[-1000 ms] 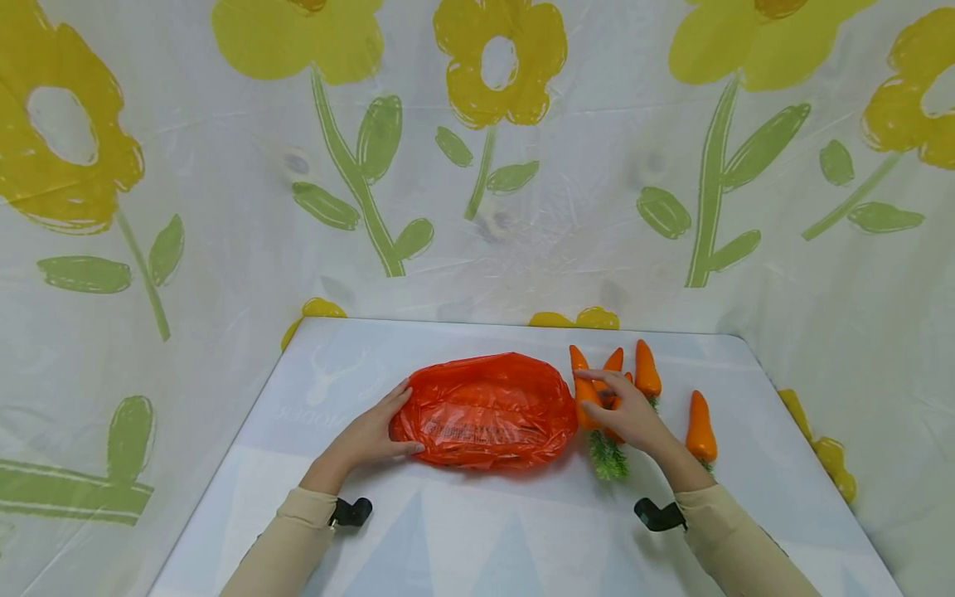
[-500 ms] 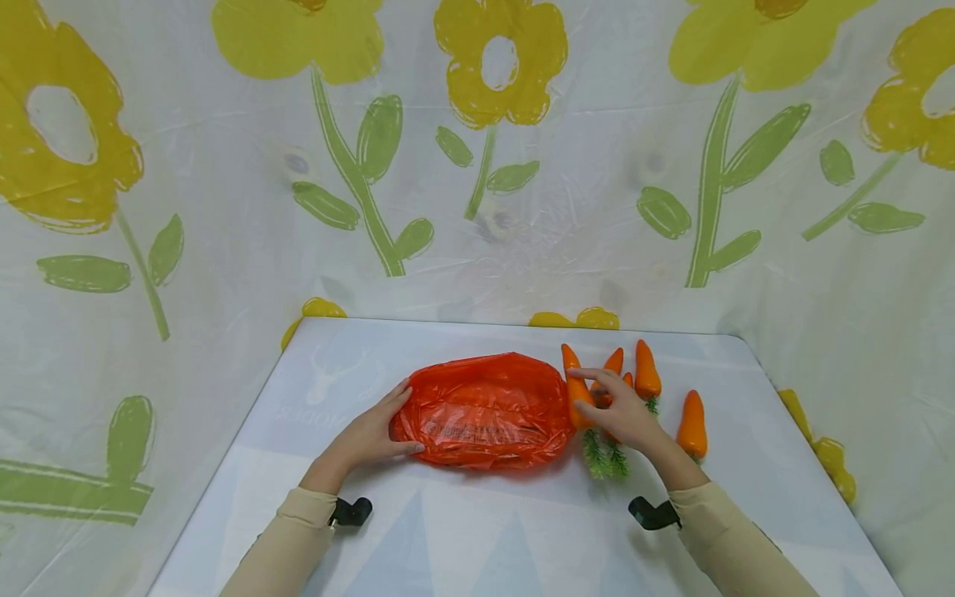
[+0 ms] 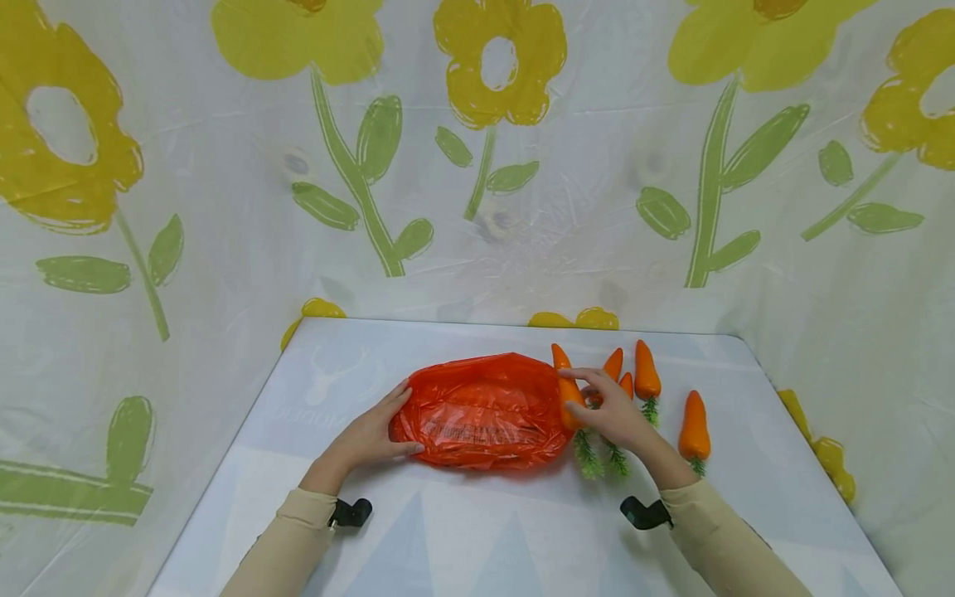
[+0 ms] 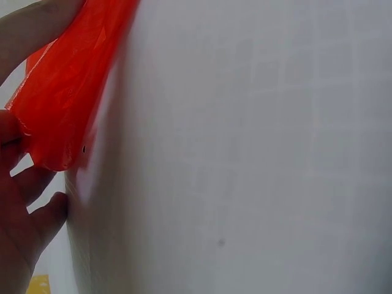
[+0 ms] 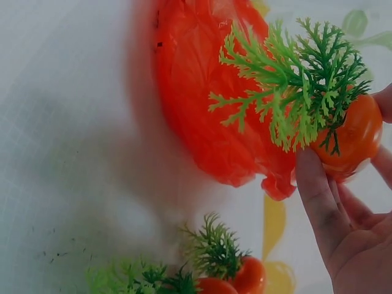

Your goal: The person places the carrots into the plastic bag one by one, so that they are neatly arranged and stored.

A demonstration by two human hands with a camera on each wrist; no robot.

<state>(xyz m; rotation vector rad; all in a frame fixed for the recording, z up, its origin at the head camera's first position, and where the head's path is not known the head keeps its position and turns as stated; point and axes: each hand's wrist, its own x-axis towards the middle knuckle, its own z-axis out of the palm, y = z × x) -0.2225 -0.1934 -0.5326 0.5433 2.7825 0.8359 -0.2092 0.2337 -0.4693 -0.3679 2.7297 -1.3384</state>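
Note:
In the head view a red plastic bag [image 3: 481, 419] lies on the table with its mouth spread. My left hand [image 3: 373, 427] holds the bag's left end, thumb at the front and fingers at the back; the left wrist view shows red plastic [image 4: 67, 92] between them. With thumb and fingers, my right hand [image 3: 612, 413] grips a toy carrot [image 3: 567, 390] at the bag's right edge, its tip pointing away. The carrot's green leaves [image 5: 300, 79] overlap the bag in the right wrist view. Two more carrots [image 3: 613, 363] lie partly hidden behind the right hand.
Another carrot [image 3: 647, 369] lies at the back right, and one more carrot [image 3: 695, 427] lies farther right and closer. A white cloth with yellow flowers [image 3: 500, 62] hangs behind the table [image 3: 477, 531].
My right hand has moved left with its carrot, from beside the bag to over its right edge. The rightmost carrot has shifted slightly left. My left hand has stayed still.

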